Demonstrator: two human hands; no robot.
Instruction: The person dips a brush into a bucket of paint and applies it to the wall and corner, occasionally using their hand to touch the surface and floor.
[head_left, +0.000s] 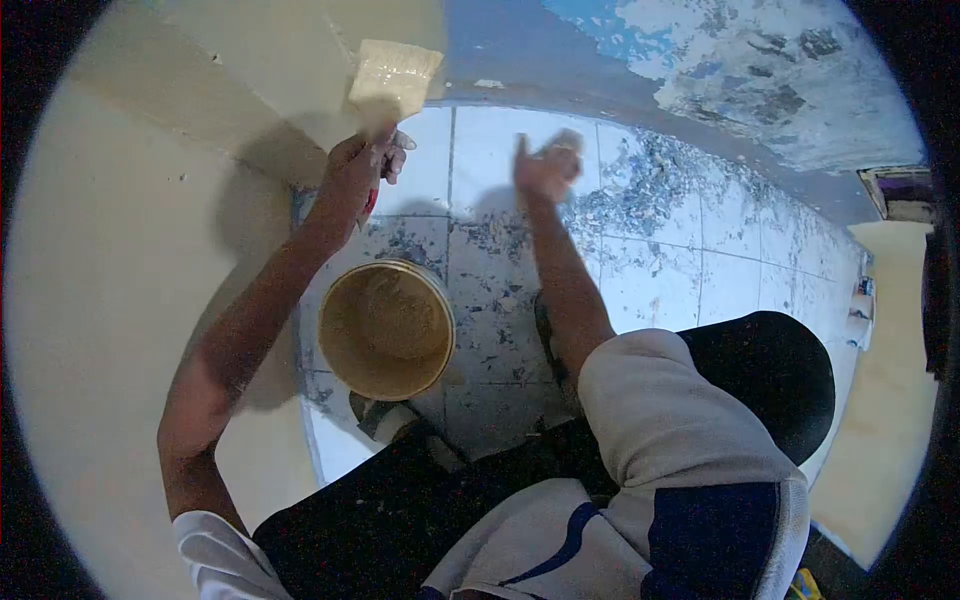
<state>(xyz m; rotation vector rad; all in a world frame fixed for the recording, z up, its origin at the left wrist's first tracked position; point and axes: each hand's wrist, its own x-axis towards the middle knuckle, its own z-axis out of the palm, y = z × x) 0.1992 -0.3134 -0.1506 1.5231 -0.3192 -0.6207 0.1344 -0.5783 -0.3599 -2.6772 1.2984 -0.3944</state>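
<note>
My left hand [368, 172] is closed around the handle of a wide brush [395, 78], whose broad head is coated in wet cream paint. The brush points up in front of the cream wall [110, 280], near its corner with the blue-grey wall. To the right, my right hand [549, 168] is raised above the tiled floor, smeared by motion, and its fingers are not clear. Below my left hand a round bucket [386, 330] stands on the floor, with a cream substance inside.
White floor tiles [650, 285] are strewn with paint flakes, thickest at the foot of the blue-grey wall [490, 45]. That wall has peeling patches [770, 90] at the upper right. My bent legs and a shoe are close to the bucket.
</note>
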